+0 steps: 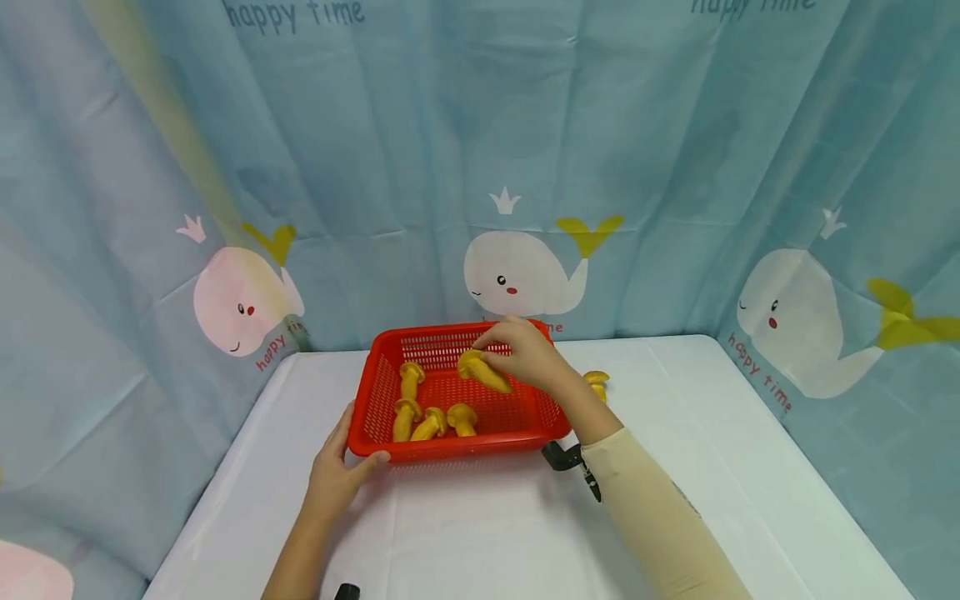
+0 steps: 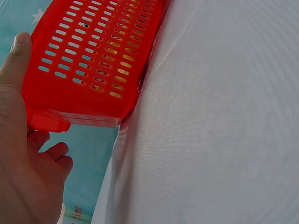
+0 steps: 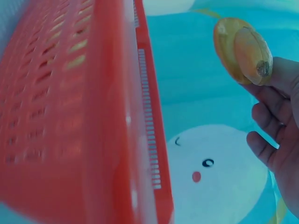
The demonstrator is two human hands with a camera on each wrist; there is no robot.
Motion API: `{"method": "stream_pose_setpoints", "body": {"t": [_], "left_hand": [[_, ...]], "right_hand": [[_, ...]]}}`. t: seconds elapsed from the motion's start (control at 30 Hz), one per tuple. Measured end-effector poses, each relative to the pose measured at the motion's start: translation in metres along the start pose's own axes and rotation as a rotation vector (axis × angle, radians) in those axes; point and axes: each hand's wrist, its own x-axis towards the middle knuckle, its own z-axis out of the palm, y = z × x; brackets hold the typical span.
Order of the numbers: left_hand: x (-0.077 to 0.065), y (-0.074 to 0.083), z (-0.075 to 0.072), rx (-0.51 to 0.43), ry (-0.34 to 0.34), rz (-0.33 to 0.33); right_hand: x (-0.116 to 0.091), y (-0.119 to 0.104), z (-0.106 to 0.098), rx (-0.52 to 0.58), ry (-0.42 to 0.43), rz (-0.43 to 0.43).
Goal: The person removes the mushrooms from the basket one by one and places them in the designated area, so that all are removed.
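Observation:
A red plastic basket (image 1: 450, 451) with slotted walls stands on the white table. Several yellow mushrooms (image 1: 429, 423) lie inside it, toward the left and front. Above the basket my right hand (image 1: 525, 354) pinches one yellow mushroom (image 1: 483, 372) by thumb and fingers; in the right wrist view this mushroom (image 3: 252, 53) shows its cap and stem end. My left hand (image 1: 335, 475) grips the basket's front left corner, thumb on the rim. In the left wrist view, the thumb of my left hand (image 2: 28, 140) lies along the basket wall (image 2: 79, 98) and the fingers curl beneath the rim.
Another yellow mushroom (image 1: 597, 383) lies on the table right of the basket, partly behind my right forearm. A black strap piece (image 1: 564, 456) hangs by the right wrist. A blue curtain (image 1: 420, 167) with whale prints closes off the back and sides of the white table (image 1: 465, 533).

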Motion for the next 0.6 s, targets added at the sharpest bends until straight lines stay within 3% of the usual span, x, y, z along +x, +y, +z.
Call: {"method": "stream_pose_setpoints", "body": {"t": [0.23,0.6], "left_hand": [[-0.001,-0.003,-0.001,0.007,0.001,0.004],[0.002,-0.003,0.000,0.006,-0.008,-0.010]], "right_hand": [[-0.027,0.015,-0.015,0.021,0.106,0.045],[-0.061,0.038,-0.036,-0.020,0.199,0.100]]}}
